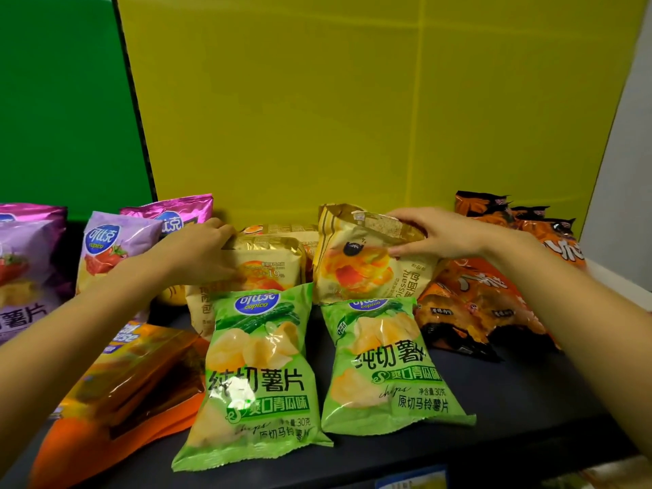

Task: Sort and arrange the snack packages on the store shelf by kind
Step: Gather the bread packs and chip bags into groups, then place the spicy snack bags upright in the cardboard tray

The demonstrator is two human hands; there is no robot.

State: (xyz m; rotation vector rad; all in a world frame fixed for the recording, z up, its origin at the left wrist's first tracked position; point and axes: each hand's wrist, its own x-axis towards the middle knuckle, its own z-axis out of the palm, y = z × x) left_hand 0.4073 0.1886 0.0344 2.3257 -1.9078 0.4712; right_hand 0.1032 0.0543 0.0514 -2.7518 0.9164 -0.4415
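The right hand (437,234) pinched a crinkly beige croissant packet (367,255), its long axis tilted. The left hand (197,252) gripped another glossy beige packet (261,273) behind two green cucumber chip bags (257,375).

On the dark shelf (511,393) the right hand (441,234) pinches the top of a tilted golden bread package (363,270); the left hand (197,252) rests on another golden package (268,266). Two green chip bags (257,375) lie in front, orange bags (487,294) at right, purple bags (113,248) at left.
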